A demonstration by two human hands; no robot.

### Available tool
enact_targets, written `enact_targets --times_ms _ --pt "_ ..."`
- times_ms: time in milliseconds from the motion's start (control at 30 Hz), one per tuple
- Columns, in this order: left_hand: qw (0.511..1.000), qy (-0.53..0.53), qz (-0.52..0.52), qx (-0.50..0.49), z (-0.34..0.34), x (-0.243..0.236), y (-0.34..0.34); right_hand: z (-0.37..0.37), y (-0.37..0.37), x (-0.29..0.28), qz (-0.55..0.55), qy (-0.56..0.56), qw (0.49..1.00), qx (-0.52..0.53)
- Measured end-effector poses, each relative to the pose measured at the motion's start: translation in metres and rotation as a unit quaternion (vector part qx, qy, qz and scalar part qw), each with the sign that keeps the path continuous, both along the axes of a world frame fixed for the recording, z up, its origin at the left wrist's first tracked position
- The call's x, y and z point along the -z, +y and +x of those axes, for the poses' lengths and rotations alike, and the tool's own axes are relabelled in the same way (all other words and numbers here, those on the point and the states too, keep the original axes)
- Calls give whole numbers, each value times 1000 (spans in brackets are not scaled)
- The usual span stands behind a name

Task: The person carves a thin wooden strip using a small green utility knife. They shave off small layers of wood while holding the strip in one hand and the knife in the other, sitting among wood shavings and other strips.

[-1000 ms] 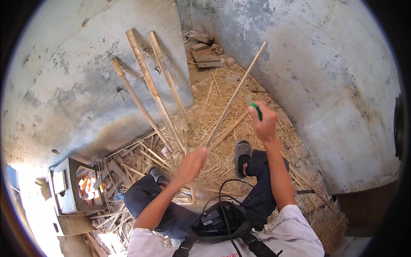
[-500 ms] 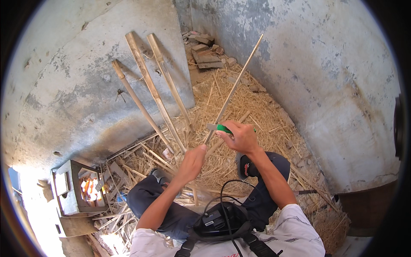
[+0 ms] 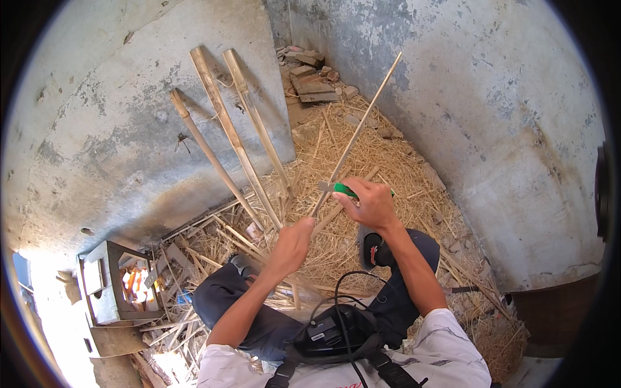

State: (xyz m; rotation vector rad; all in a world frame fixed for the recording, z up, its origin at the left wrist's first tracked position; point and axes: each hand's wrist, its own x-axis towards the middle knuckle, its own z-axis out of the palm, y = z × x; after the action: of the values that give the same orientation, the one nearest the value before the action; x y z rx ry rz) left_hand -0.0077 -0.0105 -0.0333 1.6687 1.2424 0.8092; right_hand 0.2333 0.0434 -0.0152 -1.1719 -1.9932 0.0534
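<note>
A long, thin bamboo strip (image 3: 358, 134) slants up and away to the right from my left hand (image 3: 291, 247), whose fingers are closed round its near end. My right hand (image 3: 370, 202) grips the green handle of a knife (image 3: 345, 189). The short grey blade lies against the strip, a little beyond my left hand. Both hands are in front of my bent knees. Part of the knife handle is covered by my right fingers.
Thick split bamboo poles (image 3: 236, 142) lean on the left wall. Straw-like shavings (image 3: 414, 207) cover the floor. Broken bricks (image 3: 315, 84) lie in the far corner. A boxy frame (image 3: 107, 284) with something glowing orange stands at left; a cabled black device (image 3: 333, 330) sits against my body.
My right hand and the knife have moved slightly right and farther along the strip. The strip's far end has shifted a little right; my left hand stays closed on it.
</note>
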Motion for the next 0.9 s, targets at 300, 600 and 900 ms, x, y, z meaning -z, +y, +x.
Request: enact_targets --times_ms 300,600,900 --pt "1000 8 -11 1 0 -6 -1 2 -1 -4 -17 4 1000 12" --pt "1000 11 -8 4 0 -10 -1 3 0 -6 -24 5 999 31" --pt "999 35 3 17 -1 -10 -5 27 14 -10 4 16 996 92"
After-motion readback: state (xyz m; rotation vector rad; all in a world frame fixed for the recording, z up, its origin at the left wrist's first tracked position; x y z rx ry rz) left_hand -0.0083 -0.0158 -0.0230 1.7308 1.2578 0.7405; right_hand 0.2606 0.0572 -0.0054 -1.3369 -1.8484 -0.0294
